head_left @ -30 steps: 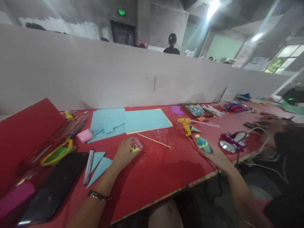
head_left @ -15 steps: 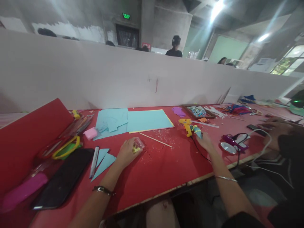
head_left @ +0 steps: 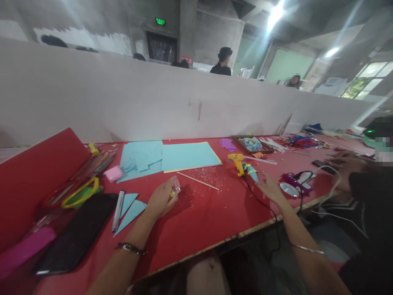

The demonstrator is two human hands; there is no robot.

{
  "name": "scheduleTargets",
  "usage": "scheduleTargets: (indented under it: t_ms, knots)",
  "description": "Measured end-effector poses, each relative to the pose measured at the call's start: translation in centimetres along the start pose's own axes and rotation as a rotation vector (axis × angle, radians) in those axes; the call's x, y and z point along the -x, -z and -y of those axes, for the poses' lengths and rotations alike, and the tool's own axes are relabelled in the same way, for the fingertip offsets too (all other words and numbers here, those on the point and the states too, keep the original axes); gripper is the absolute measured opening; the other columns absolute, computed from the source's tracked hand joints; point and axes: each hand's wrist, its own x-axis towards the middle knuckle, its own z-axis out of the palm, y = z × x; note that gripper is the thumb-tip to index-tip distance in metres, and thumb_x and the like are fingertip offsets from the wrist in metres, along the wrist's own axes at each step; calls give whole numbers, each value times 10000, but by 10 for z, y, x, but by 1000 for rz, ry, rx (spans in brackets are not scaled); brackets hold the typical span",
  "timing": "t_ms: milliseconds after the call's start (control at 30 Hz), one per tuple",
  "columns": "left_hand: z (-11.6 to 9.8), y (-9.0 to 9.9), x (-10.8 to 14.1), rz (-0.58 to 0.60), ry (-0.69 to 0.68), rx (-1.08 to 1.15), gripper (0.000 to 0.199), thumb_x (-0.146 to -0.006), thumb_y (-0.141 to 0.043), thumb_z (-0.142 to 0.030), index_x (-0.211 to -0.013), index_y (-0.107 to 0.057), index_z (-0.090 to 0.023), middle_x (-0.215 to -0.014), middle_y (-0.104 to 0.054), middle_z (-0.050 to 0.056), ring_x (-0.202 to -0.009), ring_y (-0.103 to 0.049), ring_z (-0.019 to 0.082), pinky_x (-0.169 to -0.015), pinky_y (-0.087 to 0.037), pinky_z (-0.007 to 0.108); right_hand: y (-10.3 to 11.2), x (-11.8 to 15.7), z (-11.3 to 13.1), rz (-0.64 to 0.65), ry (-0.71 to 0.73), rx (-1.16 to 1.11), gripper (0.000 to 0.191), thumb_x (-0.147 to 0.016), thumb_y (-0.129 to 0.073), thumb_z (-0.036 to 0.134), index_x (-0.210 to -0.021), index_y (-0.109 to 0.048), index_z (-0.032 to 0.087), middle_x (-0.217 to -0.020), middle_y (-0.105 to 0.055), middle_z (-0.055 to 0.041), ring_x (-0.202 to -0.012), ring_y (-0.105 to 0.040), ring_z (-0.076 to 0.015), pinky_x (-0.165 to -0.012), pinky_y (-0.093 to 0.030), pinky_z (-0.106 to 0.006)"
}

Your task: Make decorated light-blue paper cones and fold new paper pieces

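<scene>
My left hand (head_left: 162, 198) is closed around a small clear plastic bag (head_left: 176, 186) with something yellow in it; the yellow contents are too small to name. My right hand (head_left: 270, 189) hovers over the table with its fingers apart and nothing in them. Just left of its fingertips lies a light-blue paper cone (head_left: 253, 173) with yellow trim at its wide end. The yellow glue gun (head_left: 237, 164) sits right beside that cone, its black cord trailing toward the table's front edge. A thin wooden stick (head_left: 198, 180) lies between my two hands.
Light-blue sheets (head_left: 190, 156) lie at the back. On the left are a marker (head_left: 118, 211), cut blue triangles (head_left: 132, 217), a black phone (head_left: 78, 235) and a pink case (head_left: 113, 174). A tray (head_left: 270, 150) and a purple glue gun (head_left: 296, 183) are right, near another person's hand (head_left: 346, 164).
My right hand has let go of the blue cone and drawn back to the right. My left hand has lifted slightly with the bag, which is now tilted more upright.
</scene>
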Motion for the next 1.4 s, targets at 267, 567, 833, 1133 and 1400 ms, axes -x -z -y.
scheduleTargets:
  t_ms: [267,567,833,1133,1400]
  knots:
    - [-8,3,-2,-141,-86,-40,523,-714,-491,-253,-1212,-371,-146,-1156,-542,144,-1058,-508,266,-904,-389,416,30,53,69,367,385,-157,255,-768,-430,256,-960,-577,176,-959,-605,-98,-873,-570,-192,-785,-431,-324]
    - [-8,-1,1,-134,-57,142,612,-722,-514,-272,-1266,-259,-157,-1154,-510,128,-1064,-501,213,-896,-414,348,23,62,198,557,712,-618,298,-797,-443,222,-1083,-528,204,-855,-593,-42,-742,-537,-146,-711,-426,-297]
    - [3,-3,2,-273,-33,223,562,-743,-484,-203,-1253,-258,-141,-975,-527,84,-923,-528,166,-869,-420,347,-33,47,266,527,901,-657,220,-772,-397,92,-861,-572,191,-865,-553,-44,-822,-501,-150,-758,-390,-296]
    - [1,-2,0,-202,-9,115,544,-721,-553,-247,-1213,-337,-161,-967,-590,84,-873,-564,189,-785,-453,342,-57,50,264,525,823,-769,139,-719,-453,120,-723,-585,164,-730,-546,-9,-701,-492,-112,-672,-378,-232]
    - [-2,-2,-2,-110,56,-10,407,-721,-533,-233,-1110,-441,-158,-1029,-591,103,-944,-551,221,-789,-436,343,-81,47,256,497,509,-1076,169,-621,-397,141,-619,-564,164,-641,-563,5,-618,-502,-109,-612,-385,-224]
